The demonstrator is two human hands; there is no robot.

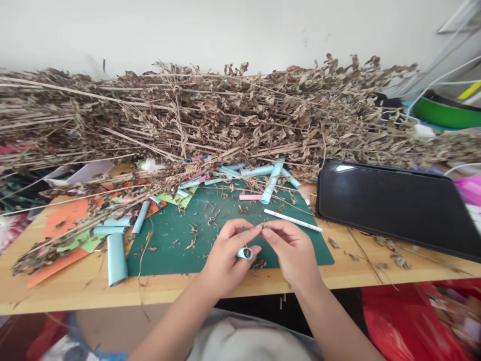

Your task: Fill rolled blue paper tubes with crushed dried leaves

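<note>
My left hand [229, 253] is closed around a short blue paper tube [245, 252], whose near end faces me and shows dark, dry bits inside. Its thumb and forefinger reach across to my right hand [295, 248]. The right thumb and forefinger are pinched on a small brown scrap, likely dried leaf [266, 227], though it is too small to make out well. Both hands hover over the front part of a green cutting mat [169, 250]. Beyond them lie a thin white stick [293, 219], a pink paper tube [251, 197] and several blue paper tubes [272, 181].
A heap of dried leafy stalks [225, 115] fills the back of the wooden table [345, 281]. A black tablet [394, 205] lies on the right. Orange paper [60, 220] and more blue rolls [117, 260] sit left. A green pan-like bowl [447, 113] stands far right.
</note>
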